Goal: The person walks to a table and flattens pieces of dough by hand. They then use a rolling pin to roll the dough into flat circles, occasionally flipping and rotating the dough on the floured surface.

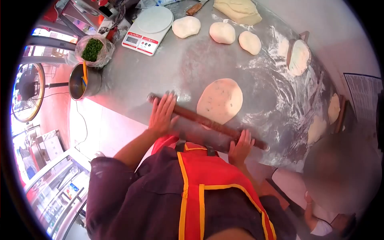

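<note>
A long dark wooden rolling pin (206,121) lies slantwise across the near edge of a flat round of dough (222,100) with small dark flecks. My left hand (161,114) is over the pin's left end, its fingers laid across the top and the thumb on the near side. Toward the other end, my right hand (241,146) rests over the pin in the same way. Part of the dough's near edge is hidden under the pin. Flour dusts the metal worktop (168,76) around it.
Beyond are a white kitchen scale (146,34), several dough pieces (222,33) and a larger dough slab (238,12). Chopped greens in a bag (93,50) and a metal pot (85,82) stand left. Floured rounds (300,58) lie right, near a person (320,218).
</note>
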Tool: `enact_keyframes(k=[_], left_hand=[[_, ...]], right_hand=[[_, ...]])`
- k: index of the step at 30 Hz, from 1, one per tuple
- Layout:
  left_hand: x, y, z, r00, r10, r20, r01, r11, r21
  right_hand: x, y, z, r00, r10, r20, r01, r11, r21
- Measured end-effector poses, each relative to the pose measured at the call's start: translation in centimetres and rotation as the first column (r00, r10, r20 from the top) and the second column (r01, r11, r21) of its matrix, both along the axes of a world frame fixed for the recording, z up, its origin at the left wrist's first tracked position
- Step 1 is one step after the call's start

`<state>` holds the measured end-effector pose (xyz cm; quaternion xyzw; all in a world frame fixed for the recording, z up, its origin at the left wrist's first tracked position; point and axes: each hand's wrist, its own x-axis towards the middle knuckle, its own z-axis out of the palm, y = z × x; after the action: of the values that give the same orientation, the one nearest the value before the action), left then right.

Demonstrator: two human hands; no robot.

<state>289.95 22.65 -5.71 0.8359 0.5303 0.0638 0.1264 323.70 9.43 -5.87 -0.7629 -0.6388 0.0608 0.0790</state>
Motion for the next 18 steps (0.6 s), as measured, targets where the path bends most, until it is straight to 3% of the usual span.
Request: enact_keyframes(k=[3,4,6,8,10,11,13,15,17,18], left_hand=[[1.1,2.7,-1.1,0.999,-0.031,0.044,0.023,0.985,0.171],[2.3,5.4,-0.9,1.0,-0.015,0.02,0.012,0.988,0.153],[5.5,12.1,0.2,1.0,-0.002,-0.025,0.007,0.985,0.173],[7.2,16.7,-0.1,0.999,-0.008,-0.039,0.017,0.971,0.239],[8.2,18.4,-0.4,1.0,-0.024,-0.017,0.028,0.956,0.293],[7.3,16.8,-0.3,0.998,-0.059,-0.036,0.066,0.959,0.274],[4.0,11.6,-0.3,0.986,-0.157,0.056,0.148,0.979,0.138],[1.7,6.8,0.3,0.973,-0.178,0.148,0.163,0.981,0.108],[0.4,5.2,0.0,0.952,-0.283,0.121,0.261,0.951,0.166],[0.4,5.4,0.3,0.949,-0.285,0.136,0.271,0.956,0.112]], right_hand=[[0.6,1.7,-0.4,0.999,0.042,-0.016,-0.04,0.996,0.082],[1.7,5.4,-0.4,0.998,0.047,-0.038,-0.041,0.989,0.143],[3.6,11.9,-0.2,0.994,-0.032,0.102,0.028,0.999,0.033],[5.9,17.3,-0.3,0.991,-0.057,0.125,0.038,0.988,0.15],[5.6,15.9,-0.3,0.996,-0.027,0.08,0.013,0.985,0.174],[5.4,16.1,-0.2,0.998,-0.007,0.06,-0.006,0.979,0.205],[3.5,10.1,-1.1,0.999,0.033,0.01,-0.034,0.992,0.12],[0.9,5.5,0.4,0.999,-0.017,-0.045,0.017,1.0,0.008],[0.1,6.5,0.1,0.977,-0.003,-0.214,0.03,0.992,0.126],[0.0,7.7,-0.4,0.957,0.013,-0.29,0.044,0.981,0.188]])
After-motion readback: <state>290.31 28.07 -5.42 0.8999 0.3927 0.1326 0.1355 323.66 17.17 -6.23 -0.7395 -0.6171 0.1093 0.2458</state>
